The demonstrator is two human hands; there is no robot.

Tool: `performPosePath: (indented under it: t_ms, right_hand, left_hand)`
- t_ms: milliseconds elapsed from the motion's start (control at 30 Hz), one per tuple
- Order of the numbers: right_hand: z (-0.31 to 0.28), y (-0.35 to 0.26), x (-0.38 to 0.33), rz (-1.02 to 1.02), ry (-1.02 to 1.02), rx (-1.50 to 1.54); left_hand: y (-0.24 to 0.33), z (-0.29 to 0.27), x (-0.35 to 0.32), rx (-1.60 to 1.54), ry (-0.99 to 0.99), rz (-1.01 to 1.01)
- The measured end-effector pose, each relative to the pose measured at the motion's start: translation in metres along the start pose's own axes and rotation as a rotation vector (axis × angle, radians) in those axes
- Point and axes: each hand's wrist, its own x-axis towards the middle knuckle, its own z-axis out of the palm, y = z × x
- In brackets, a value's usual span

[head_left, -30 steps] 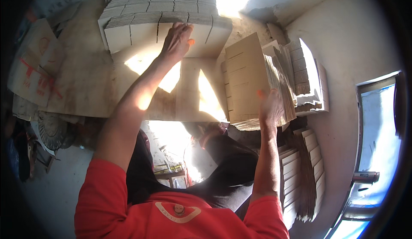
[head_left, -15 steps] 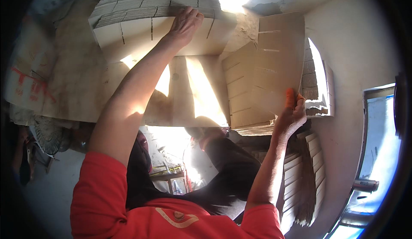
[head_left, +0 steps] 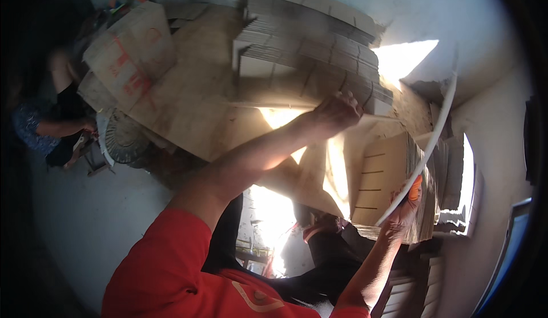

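Note:
My right hand (head_left: 404,211), with an orange cover on one finger, grips a slotted cardboard sheet (head_left: 429,150) that is tilted up and seen almost edge-on as a bowed strip. The sheet stands over a pile of slotted cardboard sheets (head_left: 378,175) at the right. My left hand (head_left: 338,114) is smeared by motion, its fingers curled at the edge of another cardboard sheet (head_left: 383,118) in front of the tall stack of slotted cardboard (head_left: 308,55). Much of that second sheet is blurred or hidden by my arm.
A brown board tabletop (head_left: 197,84) carries the stack. Printed cardboard (head_left: 134,61) lies at its far left. Beside it, a round ribbed object (head_left: 124,138) and another person's arm (head_left: 60,128) show. A wall (head_left: 502,130) rises at the right; bright sunlight patches cross the surfaces.
The view has swung left, bringing another person into sight. The sheet in my right hand has turned from face-on to edge-on. My left hand has come away from the tall stack toward the right.

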Motion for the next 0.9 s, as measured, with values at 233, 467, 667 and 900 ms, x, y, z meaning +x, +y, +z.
performPosePath:
  t_ms: [233,467,667,900]
  right_hand:
    - [0.010,0.036,0.005,0.189,-0.291,0.037]
    - [0.059,0.074,-0.024,0.165,-0.596,-0.199]
    - [0.086,0.078,-0.049,0.315,-0.591,-0.175]
    - [0.077,0.112,-0.053,-0.341,-0.984,-0.775]
  left_hand:
    - [0.031,-0.116,-0.178,0.138,0.296,-0.024]
    - [0.069,-0.151,-0.315,0.171,0.041,-0.214]
    - [0.071,-0.164,-0.341,0.164,0.122,-0.300]
    - [0.060,-0.157,-0.338,0.053,-0.007,-0.351]
